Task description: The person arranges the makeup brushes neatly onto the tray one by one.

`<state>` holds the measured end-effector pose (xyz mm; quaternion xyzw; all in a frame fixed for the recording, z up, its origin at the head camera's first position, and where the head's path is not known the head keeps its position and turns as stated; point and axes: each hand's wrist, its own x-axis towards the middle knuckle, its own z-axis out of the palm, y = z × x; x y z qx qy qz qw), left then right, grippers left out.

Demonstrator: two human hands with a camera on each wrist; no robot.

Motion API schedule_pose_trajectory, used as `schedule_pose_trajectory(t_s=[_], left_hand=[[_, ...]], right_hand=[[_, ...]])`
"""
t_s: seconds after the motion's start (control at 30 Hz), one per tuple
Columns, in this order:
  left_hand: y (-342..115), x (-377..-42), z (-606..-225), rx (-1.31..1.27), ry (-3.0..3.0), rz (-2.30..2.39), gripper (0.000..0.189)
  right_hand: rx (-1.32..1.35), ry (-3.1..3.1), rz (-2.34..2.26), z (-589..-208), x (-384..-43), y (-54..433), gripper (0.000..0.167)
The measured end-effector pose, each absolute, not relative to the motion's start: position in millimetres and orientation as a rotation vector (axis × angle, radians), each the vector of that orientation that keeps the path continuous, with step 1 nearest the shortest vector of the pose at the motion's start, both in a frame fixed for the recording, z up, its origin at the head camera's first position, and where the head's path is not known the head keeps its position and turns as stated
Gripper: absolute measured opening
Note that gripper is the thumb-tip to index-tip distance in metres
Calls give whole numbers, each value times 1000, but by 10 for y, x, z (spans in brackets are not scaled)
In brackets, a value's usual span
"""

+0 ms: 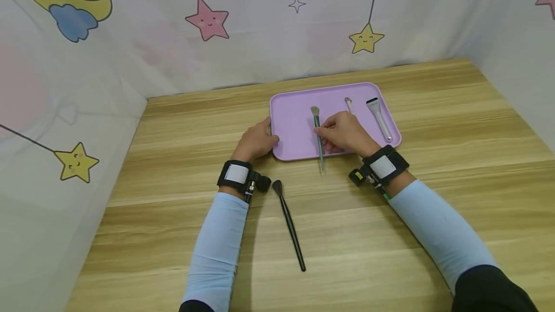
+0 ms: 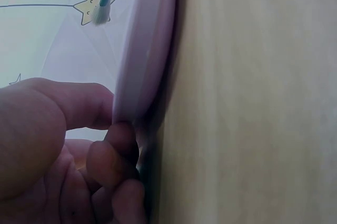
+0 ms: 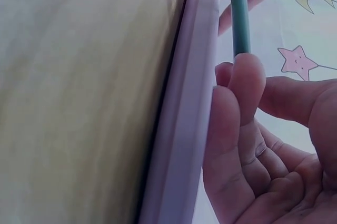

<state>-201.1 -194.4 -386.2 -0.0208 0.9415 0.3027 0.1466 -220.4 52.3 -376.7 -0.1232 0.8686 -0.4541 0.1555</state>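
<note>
My left hand [image 1: 255, 141] grips the left edge of a lilac tray [image 1: 295, 126]. In the left wrist view the thumb lies on the rim, and the fingers curl under the tray [image 2: 149, 39]. Over the tray's middle, my right hand [image 1: 346, 131] pinches a green-handled makeup brush [image 1: 316, 118] between thumb and fingers. Its bristles point to the tray's far side, and the handle end reaches past the near rim. A small pale brush [image 1: 349, 103] lies behind the right hand, partly hidden by it. A flat-headed silver-grey brush [image 1: 380, 120] rests at the tray's right side.
On the wooden table [image 1: 182, 235], a long black makeup brush [image 1: 289, 220] lies between the forearms, in front of the tray. A white curtain [image 1: 260, 52] with stars and a moon hangs behind the table and along its sides.
</note>
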Motion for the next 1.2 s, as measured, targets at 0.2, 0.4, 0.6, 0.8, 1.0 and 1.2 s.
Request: schedule_pose_trajectory(t_s=[0.2, 0.4, 0.6, 0.8, 1.0, 1.2], left_hand=[[-1963, -2015, -3851, -68, 2718, 860, 74], [-1981, -2011, -3850, -72, 2715, 853, 74], [-1978, -2000, -3856, -76, 2696, 873, 74], [-1962, -2002, -3851, -58, 2714, 858, 74], [-1936, -1997, -3837, -53, 2723, 865, 75], [-1937, -1990, -3839, -59, 2726, 869, 74]], right_hand=[[-354, 2501, -1280, -3756, -2243, 481, 27], [-357, 2519, -1247, -3759, -2295, 457, 28], [-372, 2552, -1206, -3764, -2347, 417, 28], [-393, 2576, -1172, -3754, -2388, 374, 27], [-399, 2649, -1067, -3738, -2423, 356, 26], [-397, 2744, -919, -3750, -2430, 302, 26]])
